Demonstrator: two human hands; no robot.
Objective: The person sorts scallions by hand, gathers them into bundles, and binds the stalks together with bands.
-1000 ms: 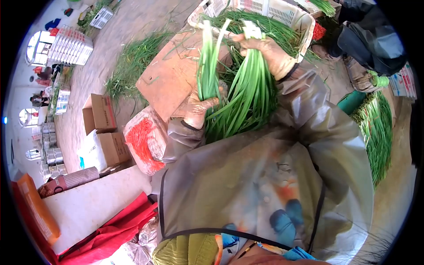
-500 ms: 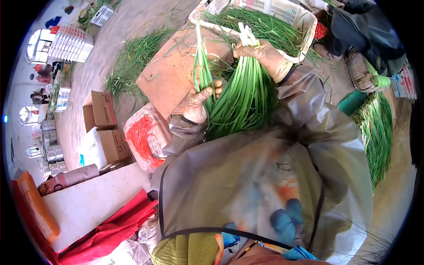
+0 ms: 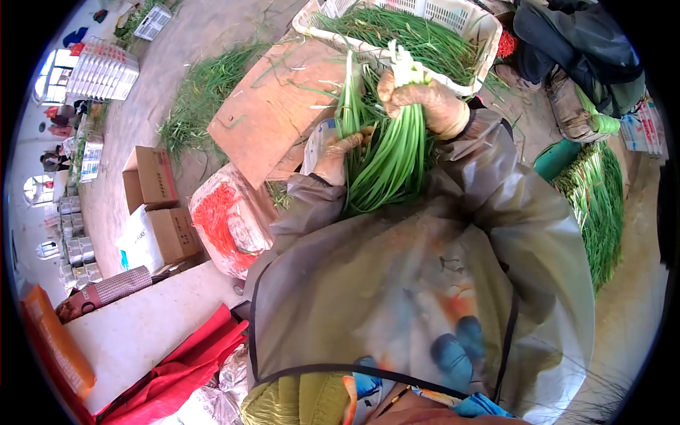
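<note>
Okay, your right hand [image 3: 438, 108] grips the thick bunch [image 3: 397, 152], left hand [image 3: 331, 161] the thin stalks [image 3: 348, 110]. Squeeze lightly, white ends [image 3: 402, 65] level.

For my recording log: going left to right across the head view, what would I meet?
Orange package, open cardboard box, red strands, left hand, right hand, heap of long-leaved greens.

White plastic bag [image 3: 138, 241]: dark characters, perhaps "00", cut off
Open cardboard box [image 3: 150, 185]: print on its side, too small to read
Red-and-white carton [image 3: 643, 130]: red markings, illegible
Orange packet [image 3: 60, 346]: pale lettering, too blurred to read
</note>
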